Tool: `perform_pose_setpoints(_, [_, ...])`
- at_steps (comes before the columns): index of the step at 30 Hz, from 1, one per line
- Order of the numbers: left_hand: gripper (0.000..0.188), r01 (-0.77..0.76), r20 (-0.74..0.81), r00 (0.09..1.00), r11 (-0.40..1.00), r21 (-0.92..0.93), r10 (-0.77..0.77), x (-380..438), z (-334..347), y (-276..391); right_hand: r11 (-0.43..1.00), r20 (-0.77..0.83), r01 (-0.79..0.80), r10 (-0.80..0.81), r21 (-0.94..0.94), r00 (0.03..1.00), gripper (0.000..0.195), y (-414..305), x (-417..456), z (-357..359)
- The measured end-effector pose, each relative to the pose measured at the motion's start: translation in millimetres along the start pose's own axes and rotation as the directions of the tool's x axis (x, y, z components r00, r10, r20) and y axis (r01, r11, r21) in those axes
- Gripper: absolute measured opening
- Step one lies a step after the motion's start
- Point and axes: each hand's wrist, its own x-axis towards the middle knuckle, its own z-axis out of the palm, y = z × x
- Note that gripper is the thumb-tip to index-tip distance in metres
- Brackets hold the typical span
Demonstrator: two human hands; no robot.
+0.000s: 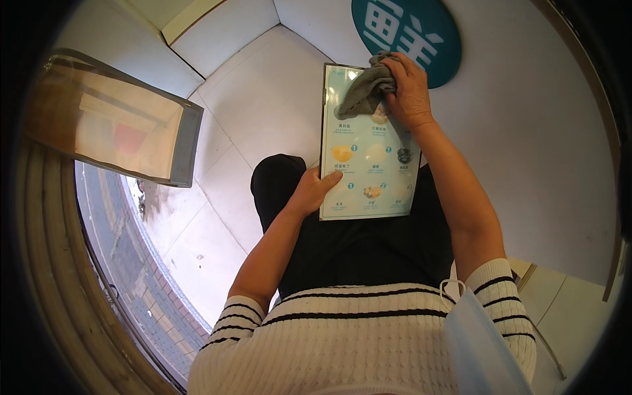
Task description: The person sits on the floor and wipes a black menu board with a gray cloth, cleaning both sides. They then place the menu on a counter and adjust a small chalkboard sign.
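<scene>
A thin, dark-edged menu board [365, 163], light blue with printed food pictures and writing, stands over my lap. My left hand [316, 189] grips its lower left edge, with the thumb on the front face. Bunched in my right hand [411, 91] is a grey cloth [368, 91], which lies against the upper part of the board and covers some of its pictures. The fingers of my left hand behind the board are hidden.
A glossy box-like panel with a grey frame [186, 143] juts in at the left, above the tiled floor [217, 207]. A white wall [503, 148] with a round teal sign [437, 29] rises at the right. A pale blue face mask [481, 340] hangs by my chest.
</scene>
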Motion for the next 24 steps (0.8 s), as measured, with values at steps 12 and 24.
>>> perform_pose_setpoints(12, [0.038,-0.028,-0.099,0.995,0.982,-0.186,0.009,1,6,-10,0.581,0.031,-0.616,0.714,0.532,0.699,0.043,1,-116,1])
perform_pose_setpoints(24, [0.038,-0.055,-0.134,0.991,0.916,-0.398,0.001,-1,2,-7,0.446,0.347,-0.685,0.625,0.577,0.699,0.043,-43,-201,-54])
